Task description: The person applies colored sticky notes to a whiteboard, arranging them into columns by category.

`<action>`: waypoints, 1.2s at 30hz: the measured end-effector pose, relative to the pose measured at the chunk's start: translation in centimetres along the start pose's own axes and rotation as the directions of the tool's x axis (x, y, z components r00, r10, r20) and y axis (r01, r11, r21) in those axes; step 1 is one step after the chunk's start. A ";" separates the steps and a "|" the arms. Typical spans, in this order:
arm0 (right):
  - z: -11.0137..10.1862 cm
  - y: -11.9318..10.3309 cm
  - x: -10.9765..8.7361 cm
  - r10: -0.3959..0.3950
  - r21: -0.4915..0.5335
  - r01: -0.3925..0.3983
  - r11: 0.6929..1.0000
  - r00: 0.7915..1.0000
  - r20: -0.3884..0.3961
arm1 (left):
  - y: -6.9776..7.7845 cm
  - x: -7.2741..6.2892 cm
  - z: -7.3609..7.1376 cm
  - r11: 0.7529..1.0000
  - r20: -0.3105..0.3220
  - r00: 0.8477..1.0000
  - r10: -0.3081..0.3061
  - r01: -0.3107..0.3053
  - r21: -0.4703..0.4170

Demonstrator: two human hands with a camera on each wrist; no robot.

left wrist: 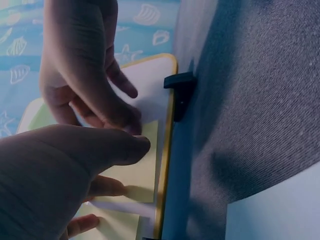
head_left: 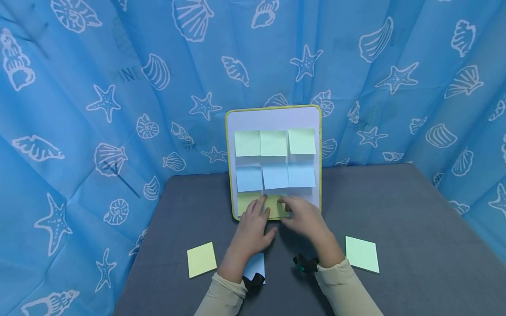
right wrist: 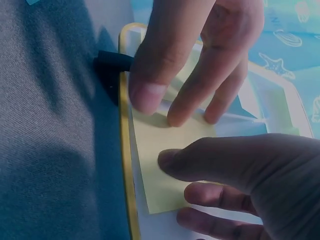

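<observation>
A whiteboard (head_left: 274,118) with a yellow rim leans upright at the back of the table. My left hand (head_left: 251,229) rests its fingertips on the left part of a yellow sticky note (head_left: 274,211) in the bottom row, its thumb spread off the paper. At that note's right part is my right hand (head_left: 305,216), fingers loosely bent; in the right wrist view its fingertips touch near the edge and its thumb lies across the note (right wrist: 160,192). Left of it, another yellow sticky note (head_left: 243,204) is partly hidden by my left hand.
Green sticky notes (head_left: 272,144) and blue sticky notes (head_left: 275,175) form two rows above. On the grey table lie a yellow pad (head_left: 201,260), a green pad (head_left: 362,254) and a blue pad (head_left: 256,265), partly under my left wrist. A black foot (left wrist: 182,92) supports the board.
</observation>
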State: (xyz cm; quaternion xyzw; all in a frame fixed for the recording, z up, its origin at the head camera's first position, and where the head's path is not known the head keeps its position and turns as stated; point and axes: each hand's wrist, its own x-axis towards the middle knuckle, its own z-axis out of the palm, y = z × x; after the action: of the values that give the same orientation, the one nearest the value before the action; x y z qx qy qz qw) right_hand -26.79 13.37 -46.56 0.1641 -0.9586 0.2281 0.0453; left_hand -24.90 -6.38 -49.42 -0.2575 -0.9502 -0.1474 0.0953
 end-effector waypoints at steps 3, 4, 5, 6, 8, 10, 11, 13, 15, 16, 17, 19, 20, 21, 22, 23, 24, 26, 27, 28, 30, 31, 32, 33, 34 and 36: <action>0.3 0.1 0.0 -0.033 0.002 0.033 0.999 0.999 -0.011 | 0.1 0.0 0.2 1.000 0.015 1.000 -0.005 0.004 0.008; 0.4 0.1 0.0 -0.048 0.002 0.048 0.999 0.999 -0.017 | 0.2 0.0 0.2 1.000 0.020 1.000 -0.010 0.010 0.005; 0.5 0.1 0.0 -0.063 0.000 0.063 0.998 0.998 -0.023 | 0.3 0.0 0.2 1.000 0.023 1.000 -0.014 0.014 0.000; 0.5 0.0 0.0 -0.077 -0.002 0.077 0.997 0.997 -0.028 | 0.3 0.0 0.1 1.000 0.025 1.000 -0.019 0.019 -0.006; 0.6 0.0 0.0 -0.104 -0.008 0.103 0.995 0.994 -0.034 | 0.4 0.0 0.1 1.000 0.023 1.000 -0.022 0.022 -0.011; 0.6 -0.2 -0.1 -0.117 -0.015 0.116 0.993 0.993 -0.034 | 0.4 0.0 0.1 1.000 0.028 0.999 -0.027 0.027 -0.015; 0.6 -0.2 -0.1 -0.120 -0.022 0.119 0.993 0.992 -0.034 | 0.4 0.0 0.1 1.000 0.026 0.999 -0.027 0.027 -0.014; 0.6 -0.3 -0.1 -0.124 -0.034 0.123 0.992 0.992 -0.032 | 0.4 0.0 0.1 1.000 0.033 0.999 -0.029 0.030 -0.011; 0.7 -0.4 -0.1 -0.120 -0.035 0.119 0.992 0.992 -0.028 | 0.4 0.1 0.1 0.999 0.037 0.999 -0.030 0.030 -0.013; 0.7 -0.3 -0.1 -0.121 -0.038 0.119 0.992 0.992 -0.028 | 0.4 0.1 0.1 0.999 0.040 0.999 -0.032 0.032 -0.015; 0.8 -0.4 -0.1 -0.120 -0.037 0.119 0.992 0.992 -0.030 | 0.3 0.1 0.2 0.999 0.038 0.999 -0.031 0.032 -0.015; 0.9 -0.3 -0.1 -0.118 -0.034 0.117 0.993 0.993 -0.031 | 0.3 0.2 0.2 0.999 0.038 0.999 -0.032 0.032 -0.009; 1.0 -0.3 -0.1 -0.116 -0.029 0.115 0.993 0.993 -0.032 | 0.2 0.3 0.3 0.999 0.033 0.999 -0.031 0.032 -0.007; 1.0 -0.2 -0.1 -0.114 -0.026 0.113 0.993 0.993 -0.033 | 0.1 0.3 0.4 1.000 0.029 0.999 -0.032 0.032 0.000; 1.1 -0.2 -0.1 -0.112 -0.024 0.112 0.993 0.993 -0.033 | 0.1 0.4 0.4 0.999 0.030 0.999 -0.034 0.034 0.006; 1.1 -0.2 -0.1 -0.112 -0.020 0.111 0.994 0.993 -0.034 | 0.0 0.4 0.5 0.999 0.025 0.999 -0.033 0.033 0.011; 1.1 -0.2 -0.1 -0.111 -0.018 0.111 0.994 0.993 -0.033 | -0.1 0.5 0.6 0.999 0.018 0.999 -0.032 0.032 0.018; 1.1 -0.2 -0.2 -0.114 -0.015 0.113 0.993 0.993 -0.033 | -0.4 0.5 1.0 0.999 -0.010 1.000 -0.023 0.024 0.021; 1.1 -0.2 -0.2 -0.116 -0.017 0.115 0.993 0.993 -0.034 | -0.5 0.5 1.2 1.000 -0.029 0.999 -0.016 0.016 0.022; 1.2 -0.2 -0.2 -0.118 -0.019 0.117 0.993 0.992 -0.036 | -0.7 0.5 1.3 1.000 -0.050 0.999 -0.007 0.008 0.019; 1.2 -0.2 -0.2 -0.127 -0.026 0.126 0.992 0.991 -0.042 | -0.9 0.5 1.7 1.000 -0.097 0.995 0.013 -0.011 0.015; 1.2 -0.2 -0.2 -0.131 -0.030 0.130 0.991 0.990 -0.047 | -1.0 0.5 1.8 1.000 -0.117 0.993 0.022 -0.021 0.012; 1.2 -0.3 -0.2 -0.134 -0.030 0.133 0.991 0.990 -0.049 | -1.1 0.4 1.9 1.000 -0.129 0.991 0.029 -0.028 0.011; 1.2 -0.3 -0.2 -0.137 -0.029 0.135 0.990 0.989 -0.051 | -1.2 0.4 1.8 0.999 -0.137 0.990 0.034 -0.033 0.010; 1.2 -0.3 -0.2 -0.140 -0.027 0.139 0.990 0.989 -0.053 | -1.2 0.4 1.8 0.999 -0.141 0.989 0.036 -0.034 0.011; 1.2 -0.3 -0.2 -0.149 -0.026 0.148 0.989 0.987 -0.061 | -1.3 0.4 1.9 0.999 -0.151 0.988 0.040 -0.037 0.022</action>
State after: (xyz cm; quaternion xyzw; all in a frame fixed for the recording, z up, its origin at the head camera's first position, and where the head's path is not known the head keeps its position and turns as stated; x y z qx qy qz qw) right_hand -26.51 12.64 -47.50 0.2274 -0.9442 0.2189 0.0940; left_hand -26.06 -6.66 -51.36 -0.2631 -0.9364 -0.1556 0.1724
